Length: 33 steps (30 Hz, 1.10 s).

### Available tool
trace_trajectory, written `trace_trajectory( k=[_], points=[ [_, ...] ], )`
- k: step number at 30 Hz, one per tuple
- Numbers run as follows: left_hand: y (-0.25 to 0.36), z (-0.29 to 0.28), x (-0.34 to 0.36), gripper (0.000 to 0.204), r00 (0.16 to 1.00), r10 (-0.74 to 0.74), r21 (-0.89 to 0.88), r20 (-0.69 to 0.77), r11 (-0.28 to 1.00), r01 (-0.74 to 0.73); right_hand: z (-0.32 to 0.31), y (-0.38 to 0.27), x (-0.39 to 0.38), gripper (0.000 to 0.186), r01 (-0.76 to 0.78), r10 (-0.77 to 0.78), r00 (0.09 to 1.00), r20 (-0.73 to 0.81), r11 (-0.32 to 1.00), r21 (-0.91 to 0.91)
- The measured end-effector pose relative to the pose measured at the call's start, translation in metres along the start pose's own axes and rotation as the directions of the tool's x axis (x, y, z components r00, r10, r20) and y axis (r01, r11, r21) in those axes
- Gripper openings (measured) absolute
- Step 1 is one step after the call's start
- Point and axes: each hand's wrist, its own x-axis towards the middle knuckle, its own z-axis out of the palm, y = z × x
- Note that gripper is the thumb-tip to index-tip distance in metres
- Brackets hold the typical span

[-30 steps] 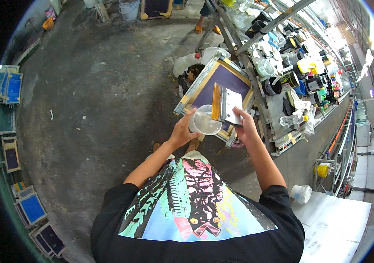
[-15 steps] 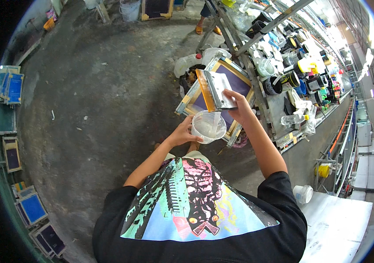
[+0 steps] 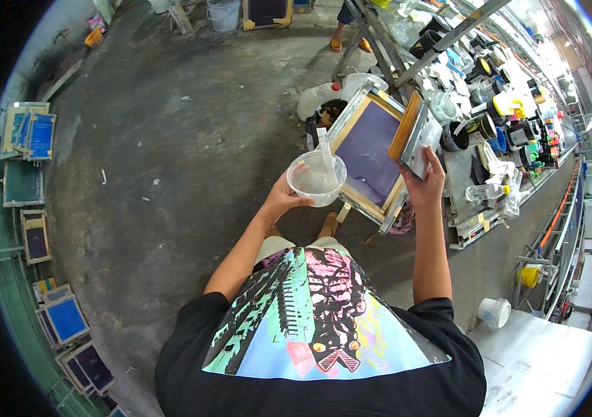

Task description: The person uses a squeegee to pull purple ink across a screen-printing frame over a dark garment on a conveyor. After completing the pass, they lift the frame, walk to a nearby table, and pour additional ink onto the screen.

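Note:
My left hand [image 3: 285, 194] grips a clear round plastic tub [image 3: 306, 186], which has a white flat stick [image 3: 326, 147] standing tilted inside. My right hand [image 3: 425, 177] holds a squeegee [image 3: 417, 132] with an amber blade and metal holder, raised to the right of the tub. Below and behind both hands, a screen frame with purple mesh [image 3: 369, 146] leans beside the worktable [image 3: 462, 222].
Paint pots [image 3: 478, 128] and a clear bottle [image 3: 483, 192] crowd the worktable. A jug with red cap [image 3: 315, 103] sits on the floor. Framed screens [image 3: 39, 135] line the left wall. Another person's sandaled feet [image 3: 336, 43] show at the back. A white bucket [image 3: 494, 313] is at lower right.
The squeegee has moved away from the tub toward the right and tilted. The white stick now rises from the tub, and the tub has moved slightly up.

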Motion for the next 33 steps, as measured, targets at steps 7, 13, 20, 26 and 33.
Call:
trace_trajectory(
  k=[7, 13, 20, 26, 33],
  points=[
    [0.013, -0.01, 0.014, 0.115, 0.999, 0.034, 0.028, -0.024, 0.999, -0.034, -0.008, 0.007, -0.015, 0.039, 0.145, -0.153, 0.988, -0.016, 0.965, -0.219],
    [0.008, -0.032, 0.006, 0.109, 0.972, 0.114, 0.027, -0.204, 0.994, -0.11, -0.006, 0.004, -0.004, 0.07, 0.272, -0.304, 0.953, 0.008, 0.838, -0.473],
    [0.014, -0.062, -0.029, 0.108, 0.943, 0.048, 0.115, -0.33, 0.993, -0.01, -0.059, 0.048, 0.063, 0.024, 0.466, -0.288, 0.85, 0.441, 0.02, -0.885],
    [-0.002, -0.057, -0.034, 0.104, 0.902, 0.082, 0.175, -0.423, 0.985, -0.007, -0.101, 0.104, 0.119, 0.035, 0.704, 0.11, 0.695, 0.711, -0.306, -0.641],
    [0.0, -0.039, -0.037, 0.104, 0.893, 0.083, 0.163, -0.442, 0.987, -0.011, -0.109, 0.141, 0.151, 0.038, 0.83, 0.3, 0.545, 0.783, -0.32, -0.456]
  ],
)
